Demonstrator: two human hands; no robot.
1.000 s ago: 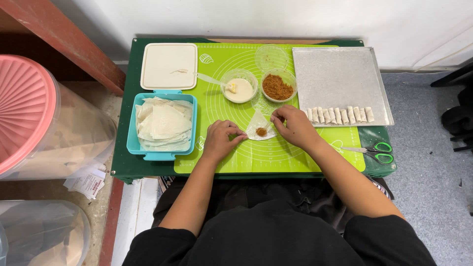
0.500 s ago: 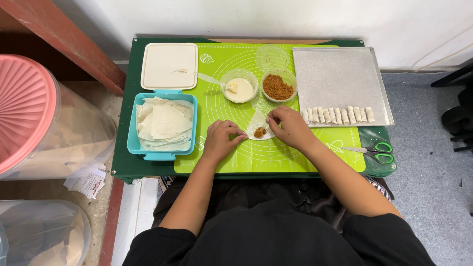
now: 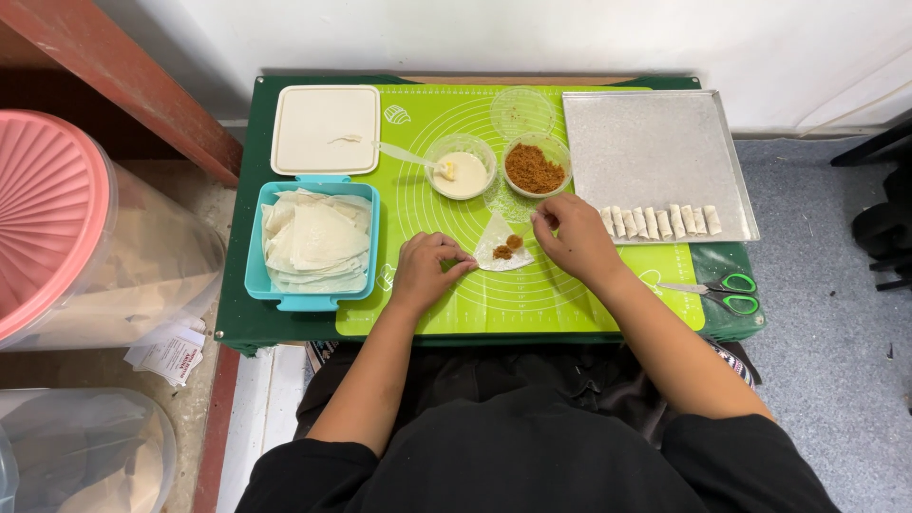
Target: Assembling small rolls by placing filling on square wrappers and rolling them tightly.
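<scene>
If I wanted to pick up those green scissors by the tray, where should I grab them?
Take the scissors by the green handle loops, coming from the right. The loops lie at the right end near the table's edge, while the blades point left toward the right hand, so the handles are the safe, open end.

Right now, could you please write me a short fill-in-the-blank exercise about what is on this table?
1. The small wrapper between the left hand and right hand carries a dab of ____ filling.
2. The finished rolls lie in a row on the ____ tray.
3. The scissors have ____ handles.
4. The stacked wrappers sit in a ____ container.

Missing words: brown; metal; green; blue
</scene>
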